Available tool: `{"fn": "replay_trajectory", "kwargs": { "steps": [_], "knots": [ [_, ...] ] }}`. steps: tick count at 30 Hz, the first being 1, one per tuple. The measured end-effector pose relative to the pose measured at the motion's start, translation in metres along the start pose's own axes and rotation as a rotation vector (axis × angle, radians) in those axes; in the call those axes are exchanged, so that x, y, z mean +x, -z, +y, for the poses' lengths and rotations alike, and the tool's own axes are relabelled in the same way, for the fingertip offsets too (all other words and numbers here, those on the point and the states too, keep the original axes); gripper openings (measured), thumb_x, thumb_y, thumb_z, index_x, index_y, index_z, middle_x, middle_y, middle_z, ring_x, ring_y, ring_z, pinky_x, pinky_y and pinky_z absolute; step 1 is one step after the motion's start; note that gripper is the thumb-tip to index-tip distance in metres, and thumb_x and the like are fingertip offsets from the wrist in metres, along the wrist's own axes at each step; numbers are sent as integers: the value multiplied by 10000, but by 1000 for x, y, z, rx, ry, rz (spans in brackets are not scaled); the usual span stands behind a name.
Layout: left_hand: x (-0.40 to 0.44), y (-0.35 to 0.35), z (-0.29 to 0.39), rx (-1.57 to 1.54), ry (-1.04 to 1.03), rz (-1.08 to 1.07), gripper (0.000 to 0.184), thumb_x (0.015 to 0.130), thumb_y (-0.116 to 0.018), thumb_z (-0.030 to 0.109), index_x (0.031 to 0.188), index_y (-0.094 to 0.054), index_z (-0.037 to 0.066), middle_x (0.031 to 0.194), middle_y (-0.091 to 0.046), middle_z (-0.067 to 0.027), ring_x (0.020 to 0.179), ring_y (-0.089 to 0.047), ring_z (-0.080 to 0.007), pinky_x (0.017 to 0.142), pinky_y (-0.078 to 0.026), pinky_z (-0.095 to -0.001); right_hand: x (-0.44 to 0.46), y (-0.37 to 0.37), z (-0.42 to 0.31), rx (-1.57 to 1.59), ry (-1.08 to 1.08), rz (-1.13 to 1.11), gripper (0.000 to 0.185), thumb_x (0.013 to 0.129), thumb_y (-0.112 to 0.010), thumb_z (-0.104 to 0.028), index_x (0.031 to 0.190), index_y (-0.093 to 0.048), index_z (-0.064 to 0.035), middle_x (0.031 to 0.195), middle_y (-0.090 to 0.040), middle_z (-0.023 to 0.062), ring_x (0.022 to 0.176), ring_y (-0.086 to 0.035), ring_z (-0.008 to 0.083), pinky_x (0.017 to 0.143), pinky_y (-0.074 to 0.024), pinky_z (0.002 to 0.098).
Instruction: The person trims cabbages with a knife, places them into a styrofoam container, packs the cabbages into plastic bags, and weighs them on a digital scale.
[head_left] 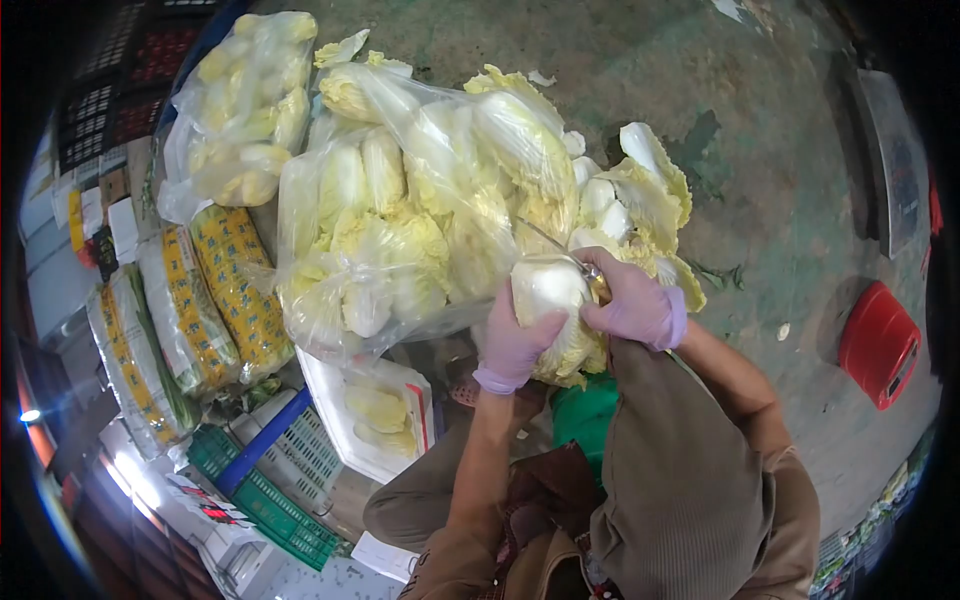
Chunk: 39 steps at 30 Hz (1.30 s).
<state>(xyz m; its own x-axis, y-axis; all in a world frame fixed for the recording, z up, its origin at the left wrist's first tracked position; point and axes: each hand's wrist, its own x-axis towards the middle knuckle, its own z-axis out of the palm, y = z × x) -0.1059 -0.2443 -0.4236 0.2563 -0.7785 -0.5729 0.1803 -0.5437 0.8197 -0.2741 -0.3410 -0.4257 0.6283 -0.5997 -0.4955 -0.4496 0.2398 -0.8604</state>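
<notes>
A napa cabbage (553, 287) is held before me, its white base end up and its pale yellow leaves hanging below. My left hand (513, 345), in a thin lilac glove, is closed around its left side. On the other side, my right hand (632, 300), gloved the same way, grips a knife (545, 237) whose thin blade points up and left past the cabbage base. The right thumb rests close to the cabbage. Just beyond lies a big clear plastic bag (370, 250) filled with several napa cabbages. Loose trimmed leaves (640, 195) are heaped to its right.
Another clear bag of cabbages (245, 110) lies at the upper left. Below it are yellow-printed packages (235, 285). A white foam box (350, 425) holds pale cabbages near green crates (285, 520). A red plastic object (880, 345) stands on the concrete floor (770, 200) at right.
</notes>
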Motion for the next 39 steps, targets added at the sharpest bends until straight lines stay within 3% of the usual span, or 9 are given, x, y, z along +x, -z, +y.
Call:
{"fn": "replay_trajectory", "kwargs": {
  "steps": [6,9,14,18,23,27,31,37,39],
  "knots": [
    [-1,8,11,91,79,-93,628,729,-725,223,1241,-444,-8,1086,-574,-82,944,-567,-166,834,-468,-312,8,3,7,-89,-51,133,354,732,-600,-149,1072,-528,-84,750,-616,195,700,-611,371,643,-475,428],
    [-7,15,12,-399,282,-325,995,594,-766,510,1328,-357,-23,1083,-579,-120,935,-587,-226,809,-495,-353,22,27,37,-291,-44,382,290,737,-589,-128,1024,-547,-122,721,-620,165,659,-611,361,608,-474,446],
    [-18,6,6,-920,341,-342,1139,566,-767,522,1401,-206,-13,1079,-561,-183,947,-591,-290,815,-505,-360,12,47,28,-453,189,669,345,784,-588,-145,1117,-517,-84,797,-611,170,759,-623,335,668,-492,404],
    [-6,13,-10,-648,232,-376,1105,553,-785,488,1384,-251,-7,1170,-530,-186,991,-582,-291,842,-497,-381,-18,40,1,-226,0,212,211,772,-637,-182,954,-607,-79,746,-615,130,645,-619,283,572,-484,347],
    [-7,16,0,-479,105,-461,1003,564,-784,426,1347,-324,3,1245,-498,-192,1075,-550,-297,883,-483,-405,-23,19,-14,-305,368,63,225,736,-645,-166,951,-611,-112,746,-618,104,651,-615,274,566,-484,362],
    [-34,7,12,-827,492,-156,909,633,-757,366,1336,-327,-18,1237,-491,-155,1070,-548,-267,871,-481,-377,-14,14,3,-527,168,106,238,698,-625,-116,936,-612,-123,768,-612,117,702,-619,280,608,-493,374],
    [-44,25,9,-1198,212,-611,892,670,-671,459,1330,-331,-36,1208,-511,-180,1060,-546,-289,869,-486,-385,-11,22,45,-446,21,234,128,802,-576,-185,858,-562,-70,772,-613,165,714,-600,355,603,-468,416],
    [-88,96,-9,-775,174,245,722,756,-576,498,1304,-422,54,1226,-524,-149,1084,-538,-282,918,-457,-412,-19,-17,38,-327,22,175,207,803,-642,-227,850,-595,-30,673,-592,175,603,-615,261,549,-450,349],
    [-103,104,-5,-690,201,248,688,776,-582,453,1303,-412,44,1251,-513,-138,1099,-534,-272,951,-435,-413,-20,-25,34,-290,33,117,216,803,-646,-235,866,-600,-33,693,-601,178,619,-619,249,563,-457,339]
  ]
}}
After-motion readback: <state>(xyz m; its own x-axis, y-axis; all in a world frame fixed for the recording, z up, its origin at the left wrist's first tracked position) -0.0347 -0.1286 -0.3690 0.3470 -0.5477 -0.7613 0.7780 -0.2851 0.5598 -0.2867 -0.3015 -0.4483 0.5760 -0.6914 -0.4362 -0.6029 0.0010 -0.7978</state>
